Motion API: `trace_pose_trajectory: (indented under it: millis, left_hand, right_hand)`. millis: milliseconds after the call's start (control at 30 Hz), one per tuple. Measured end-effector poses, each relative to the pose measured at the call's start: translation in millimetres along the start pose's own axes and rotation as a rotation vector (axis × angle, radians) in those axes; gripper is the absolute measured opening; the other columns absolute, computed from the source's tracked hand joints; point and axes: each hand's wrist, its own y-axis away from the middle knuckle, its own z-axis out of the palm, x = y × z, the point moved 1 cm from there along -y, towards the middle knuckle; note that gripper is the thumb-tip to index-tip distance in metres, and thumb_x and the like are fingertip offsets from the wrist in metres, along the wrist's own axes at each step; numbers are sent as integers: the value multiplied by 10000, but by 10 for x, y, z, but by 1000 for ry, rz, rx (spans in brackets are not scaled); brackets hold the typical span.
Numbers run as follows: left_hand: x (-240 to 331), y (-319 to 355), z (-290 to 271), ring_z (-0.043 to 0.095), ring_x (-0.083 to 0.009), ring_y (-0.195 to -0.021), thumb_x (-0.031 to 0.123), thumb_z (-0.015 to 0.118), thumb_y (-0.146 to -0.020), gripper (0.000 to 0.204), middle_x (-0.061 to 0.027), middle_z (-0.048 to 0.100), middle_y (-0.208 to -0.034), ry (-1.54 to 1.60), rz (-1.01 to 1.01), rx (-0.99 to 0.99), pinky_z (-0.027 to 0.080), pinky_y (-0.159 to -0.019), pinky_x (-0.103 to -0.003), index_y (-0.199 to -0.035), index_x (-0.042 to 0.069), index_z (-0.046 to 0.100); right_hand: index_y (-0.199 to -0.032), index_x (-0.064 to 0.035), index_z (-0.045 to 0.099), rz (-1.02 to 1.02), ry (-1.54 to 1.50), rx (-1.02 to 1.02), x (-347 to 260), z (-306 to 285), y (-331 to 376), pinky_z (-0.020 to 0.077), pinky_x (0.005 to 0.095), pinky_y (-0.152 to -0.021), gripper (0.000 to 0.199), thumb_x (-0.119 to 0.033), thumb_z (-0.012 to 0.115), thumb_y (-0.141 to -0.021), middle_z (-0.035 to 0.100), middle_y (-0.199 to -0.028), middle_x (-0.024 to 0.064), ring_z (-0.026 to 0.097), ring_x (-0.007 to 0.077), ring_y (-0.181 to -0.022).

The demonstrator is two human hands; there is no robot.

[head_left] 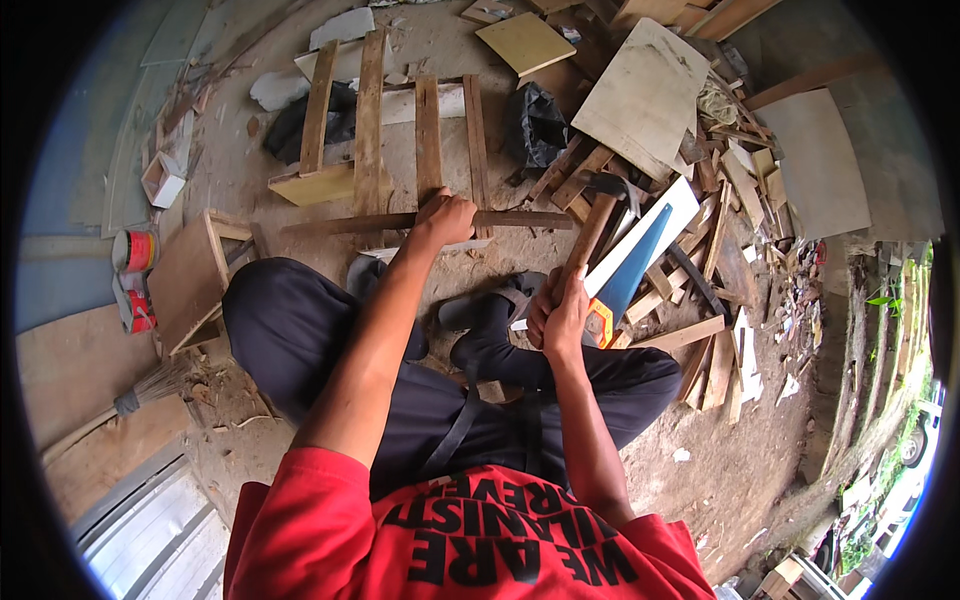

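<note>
My left hand (pixel 447 218) is closed on a thin wooden strip (pixel 530 220) that lies crosswise over the near ends of several wooden slats (pixel 368 115). Whether a nail is between the fingers cannot be seen. In my right hand (pixel 560 312) is a claw hammer (pixel 592 228), gripped by its wooden handle, its metal head raised up and away from the strip. Wood pieces lie under the slats, including a yellowish block (pixel 318 186). Just right of the hammer rests a handsaw (pixel 640 262) with a blue blade and a yellow-orange handle.
A heap of scrap wood (pixel 715 265) spreads to the right, topped by a pale panel (pixel 642 95). A black bag (pixel 536 125) sits beyond the slats. At left stand an open wooden box frame (pixel 190 285), red cans (pixel 135 250) and a stick broom (pixel 125 402).
</note>
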Motion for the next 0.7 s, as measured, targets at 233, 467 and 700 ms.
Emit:
trace_pose_trajectory:
  millis: [233,467,700]
  left_hand:
    - [-4,23,8,682,-305,-975,228,659,-797,243,-187,722,-975,-23,-9,-24,444,-983,-381,-931,38,726]
    - [9,-56,17,684,-309,-969,214,647,-789,236,-190,721,-963,-15,-11,-9,446,-979,-391,-917,34,730]
    - [-12,-91,44,682,-331,-939,242,680,-761,261,-200,716,-918,-5,12,61,443,-985,-401,-916,38,726]
  right_hand:
    - [-787,-115,403,264,152,-107,-15,-45,113,270,255,-316,484,-494,293,-1067,343,-528,-24,315,90,-352]
    - [-797,-95,403,18,-17,23,37,-6,-84,259,264,-306,493,-488,287,-1070,326,-509,-24,300,94,-344]
    - [-826,-113,410,74,26,-1,15,-79,-20,266,247,-313,480,-512,289,-1064,314,-514,-45,303,73,-350]
